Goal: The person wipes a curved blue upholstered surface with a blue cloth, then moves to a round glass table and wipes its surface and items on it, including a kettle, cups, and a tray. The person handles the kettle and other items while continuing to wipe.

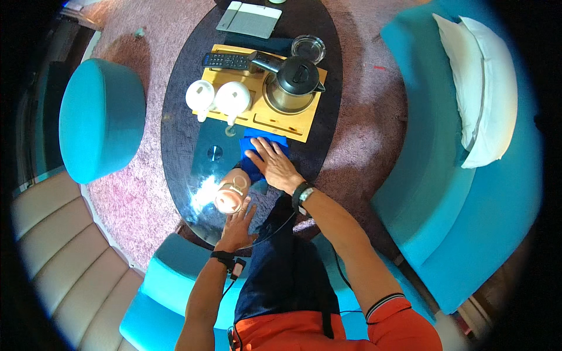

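My right hand (277, 166) lies flat, palm down, over a folded blue cloth (250, 163) on the dark oval glass-topped table (182, 127), its fingers a little spread. At the near end of the table, my left hand (237, 228) has its fingers apart. Its fingertips are right beside a pink cup-like container (230, 195) with a ring on its side; whether they touch it is unclear. I cannot tell if that container is upright or tilted. Just beyond the cloth is a wooden tray (281, 126).
Two white mugs (232, 97), an electric kettle (292, 83) and a remote control (228, 60) are on the tray. Farther back are a glass ashtray (308, 48) and a grey-white flat item (249, 19). A turquoise stool (105, 118) and curved sofa (432, 175) flank the table.
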